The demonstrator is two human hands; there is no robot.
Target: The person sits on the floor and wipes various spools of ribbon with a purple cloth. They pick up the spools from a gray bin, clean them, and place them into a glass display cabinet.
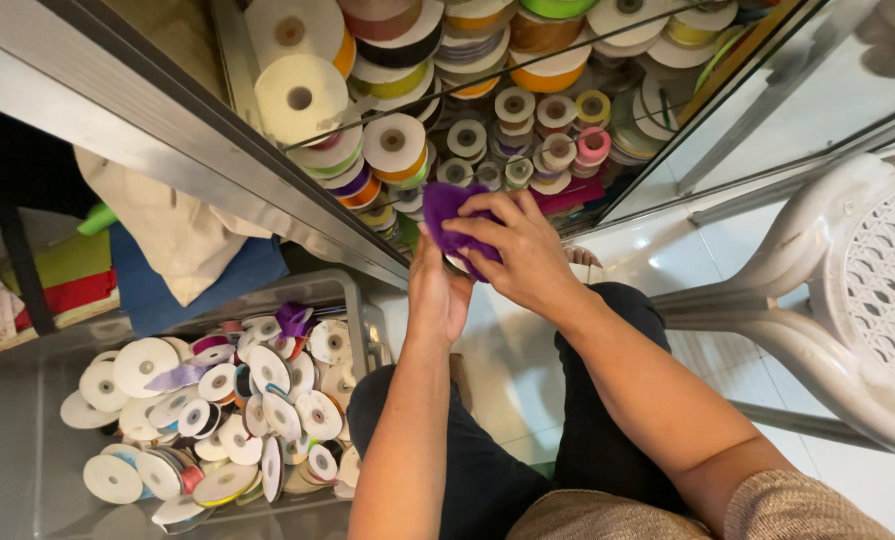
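A purple ribbon [447, 212], bunched up, sits between both my hands just in front of a glass cabinet. My right hand [522, 250] curls over it from above, fingers closed on the purple material. My left hand [437, 290] is underneath, its palm against the bundle; a spool edge shows faintly below the ribbon. Inside the cabinet, several ribbon spools [397, 145] in white, orange, green and pink are stacked on shelves.
A grey bin [352, 290] at lower left holds several loose ribbon spools [267, 400]. A white plastic chair [867, 290] stands at right on the tiled floor. Folded cloths, cream, blue and red, lie at far left [167, 240]. My knees are below.
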